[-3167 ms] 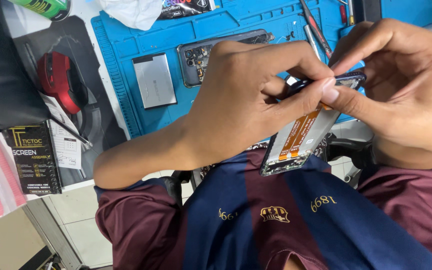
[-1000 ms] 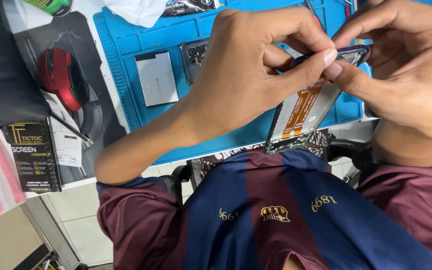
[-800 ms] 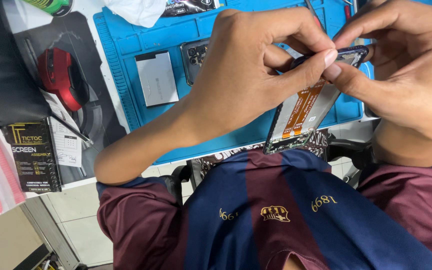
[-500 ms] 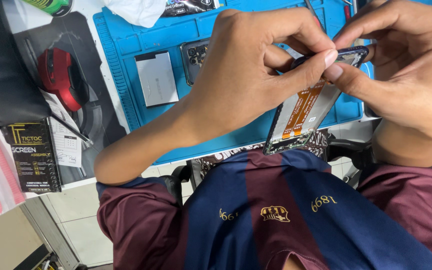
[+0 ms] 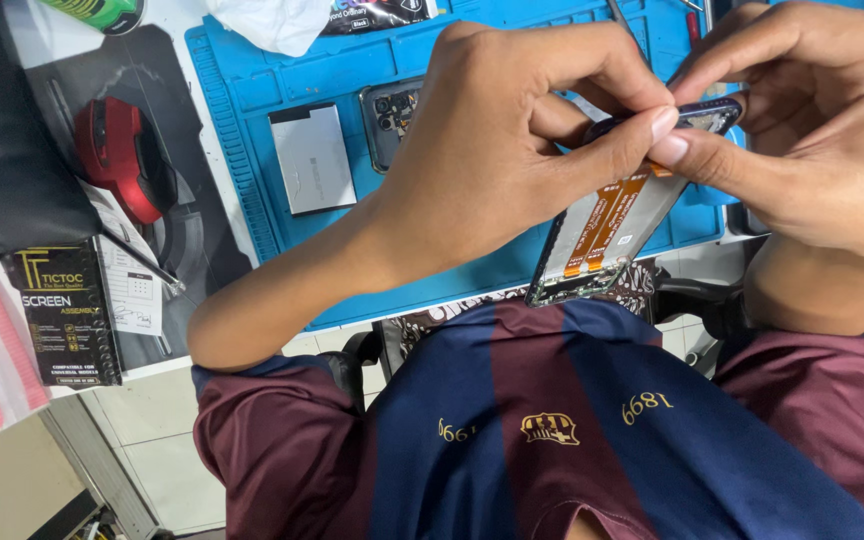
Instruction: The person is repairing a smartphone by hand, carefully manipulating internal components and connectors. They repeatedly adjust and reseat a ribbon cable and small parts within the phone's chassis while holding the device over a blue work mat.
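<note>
Orange flex ribbons run down the bare inner side of the phone frame (image 5: 607,235), which hangs tilted above the tabletop's near edge, its top end pinched between both hands. Behind it on the blue repair mat (image 5: 252,90) lie a grey battery (image 5: 312,158) and a phone back (image 5: 392,118); a red mouse (image 5: 122,160) sits further left. The left hand (image 5: 512,140) and right hand (image 5: 812,130) meet fingertip to fingertip, clamped on the frame.

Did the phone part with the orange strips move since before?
Yes. The opened phone frame sits slightly higher and further right against the blue repair mat than at first; lately it has barely shifted.
</note>
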